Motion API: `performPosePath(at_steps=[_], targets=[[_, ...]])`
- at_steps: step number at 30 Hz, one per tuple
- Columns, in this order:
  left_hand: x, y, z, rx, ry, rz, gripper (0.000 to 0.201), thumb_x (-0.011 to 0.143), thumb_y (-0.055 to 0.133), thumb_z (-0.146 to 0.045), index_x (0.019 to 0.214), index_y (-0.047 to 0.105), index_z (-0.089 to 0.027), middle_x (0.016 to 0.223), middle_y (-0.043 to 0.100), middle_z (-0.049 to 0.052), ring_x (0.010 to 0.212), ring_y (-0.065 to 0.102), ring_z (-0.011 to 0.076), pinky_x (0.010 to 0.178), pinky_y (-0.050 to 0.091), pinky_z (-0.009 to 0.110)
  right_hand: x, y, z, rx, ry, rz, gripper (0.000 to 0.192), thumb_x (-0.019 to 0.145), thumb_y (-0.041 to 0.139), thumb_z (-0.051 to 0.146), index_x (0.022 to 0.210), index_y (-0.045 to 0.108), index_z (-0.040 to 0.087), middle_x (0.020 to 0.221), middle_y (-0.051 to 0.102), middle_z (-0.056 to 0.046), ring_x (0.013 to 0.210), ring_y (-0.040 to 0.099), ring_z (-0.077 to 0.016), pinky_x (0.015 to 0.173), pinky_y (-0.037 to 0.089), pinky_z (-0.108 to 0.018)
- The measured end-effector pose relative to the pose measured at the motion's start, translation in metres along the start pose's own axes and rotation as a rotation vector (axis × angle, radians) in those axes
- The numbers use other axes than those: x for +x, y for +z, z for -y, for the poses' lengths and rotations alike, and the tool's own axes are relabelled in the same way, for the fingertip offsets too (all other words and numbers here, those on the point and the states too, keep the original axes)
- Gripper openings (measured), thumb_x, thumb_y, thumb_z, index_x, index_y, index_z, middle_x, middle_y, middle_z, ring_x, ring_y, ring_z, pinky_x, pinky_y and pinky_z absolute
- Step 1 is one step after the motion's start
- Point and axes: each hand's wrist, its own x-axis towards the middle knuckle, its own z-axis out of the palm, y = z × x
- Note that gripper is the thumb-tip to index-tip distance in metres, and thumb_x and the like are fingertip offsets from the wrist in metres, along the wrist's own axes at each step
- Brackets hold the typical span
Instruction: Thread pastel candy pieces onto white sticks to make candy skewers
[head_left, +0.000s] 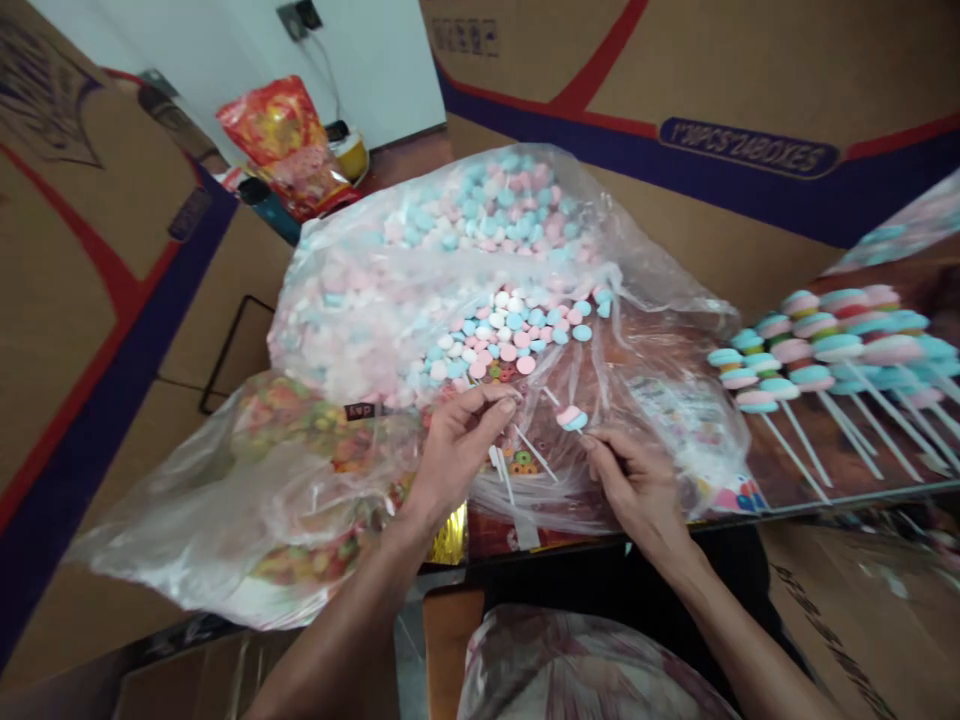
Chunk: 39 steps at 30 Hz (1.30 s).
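Observation:
My right hand (637,485) pinches a candy stick near its lower end, with pink, white and blue candies (572,417) threaded on it. My left hand (463,440) is closed in a pinch just left of it; what lies between its fingertips is too small to make out. Behind both hands, pink, white and blue candy discs (517,330) spill from the mouth of a large clear plastic bag (645,240). Below the hands lie several loose white sticks (534,452) and small coloured candy rings (523,460).
Several finished candy skewers (840,350) lie at the right, sticks toward the table edge. A clear bag of fruit-coloured candies (300,430) rests at the left. Large cardboard boxes (720,60) stand behind and to the left. A red snack bag (277,130) sits at the back.

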Motion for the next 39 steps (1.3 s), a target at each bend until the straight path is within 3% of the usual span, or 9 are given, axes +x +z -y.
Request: performPosePath(at_steps=[2,5,8,13,21,25,29,34,39], targets=[[-0.020,-0.012,-0.014,0.189,0.135,-0.109,0.018,0.086,0.071,-0.035,0.094,0.075,-0.019,0.077,0.068,0.002,0.065,0.060,0.0101,0.059,0.050,0.021,0.000,0.001,-0.002,-0.007,0.006,0.016,0.020,0.095,0.059,0.029,0.078,0.065,0.019,0.058,0.050,0.004,0.050,0.045,-0.0105,0.050,0.037,-0.023],[-0.045,-0.048,-0.029,0.427,0.342,-0.454,0.014,0.087,0.069,-0.029,0.098,0.074,-0.021,0.090,0.072,0.002,0.071,0.062,0.0104,0.067,0.052,0.023,0.001,0.002,-0.003,-0.022,0.001,0.042,0.019,0.096,0.059,0.029,0.082,0.067,0.019,0.057,0.050,0.004,0.050,0.046,-0.0107,0.050,0.037,-0.023],[-0.051,-0.093,-0.028,0.699,0.364,-0.667,0.017,0.086,0.069,-0.031,0.100,0.073,-0.022,0.097,0.073,0.002,0.082,0.065,0.0137,0.069,0.052,0.023,0.001,0.003,-0.002,-0.031,-0.003,0.043,0.019,0.096,0.058,0.029,0.082,0.067,0.019,0.059,0.051,0.004,0.052,0.046,-0.0113,0.051,0.038,-0.024],[-0.034,-0.124,-0.012,0.951,0.287,-0.390,0.020,0.086,0.065,-0.035,0.098,0.074,-0.021,0.094,0.073,0.003,0.079,0.066,0.0159,0.069,0.053,0.026,0.002,0.004,-0.003,-0.053,-0.004,0.054,0.023,0.096,0.057,0.028,0.076,0.064,0.019,0.062,0.053,0.003,0.056,0.048,-0.0116,0.056,0.038,-0.025],[0.003,-0.110,-0.009,1.233,0.427,-0.045,0.020,0.091,0.057,-0.034,0.092,0.074,-0.024,0.094,0.074,0.004,0.083,0.068,0.0189,0.073,0.051,0.028,0.002,0.005,-0.006,-0.056,-0.001,0.072,0.020,0.097,0.055,0.026,0.080,0.063,0.019,0.064,0.052,0.003,0.058,0.048,-0.0114,0.058,0.038,-0.025],[0.001,-0.103,-0.014,1.120,0.499,-0.255,0.022,0.094,0.054,-0.030,0.093,0.074,-0.021,0.100,0.074,0.006,0.092,0.069,0.0195,0.079,0.052,0.030,0.003,0.005,-0.004,-0.058,0.006,0.086,0.021,0.097,0.054,0.026,0.079,0.062,0.019,0.063,0.051,0.004,0.059,0.047,-0.0114,0.058,0.037,-0.025],[-0.009,-0.062,-0.023,1.025,0.707,-0.600,0.018,0.091,0.061,-0.025,0.102,0.074,-0.018,0.100,0.072,0.008,0.088,0.066,0.0175,0.074,0.051,0.029,0.003,0.005,-0.001,-0.079,0.024,0.054,0.024,0.097,0.054,0.026,0.075,0.059,0.020,0.062,0.049,0.004,0.058,0.046,-0.0116,0.058,0.036,-0.025],[0.013,0.001,0.001,1.023,0.557,-0.030,0.025,0.093,0.051,-0.013,0.089,0.074,-0.020,0.085,0.069,0.003,0.079,0.063,0.0145,0.070,0.048,0.025,0.002,0.006,0.000,-0.061,0.076,-0.023,0.023,0.097,0.053,0.027,0.076,0.060,0.020,0.062,0.049,0.003,0.059,0.046,-0.0122,0.058,0.036,-0.025],[0.058,0.016,0.038,1.206,0.345,0.072,0.021,0.089,0.053,-0.013,0.079,0.072,-0.019,0.083,0.063,0.006,0.080,0.060,0.0194,0.071,0.045,0.029,0.004,0.006,0.000,-0.043,0.076,-0.010,0.024,0.096,0.053,0.027,0.074,0.059,0.020,0.061,0.049,0.003,0.058,0.046,-0.0121,0.057,0.036,-0.025]])
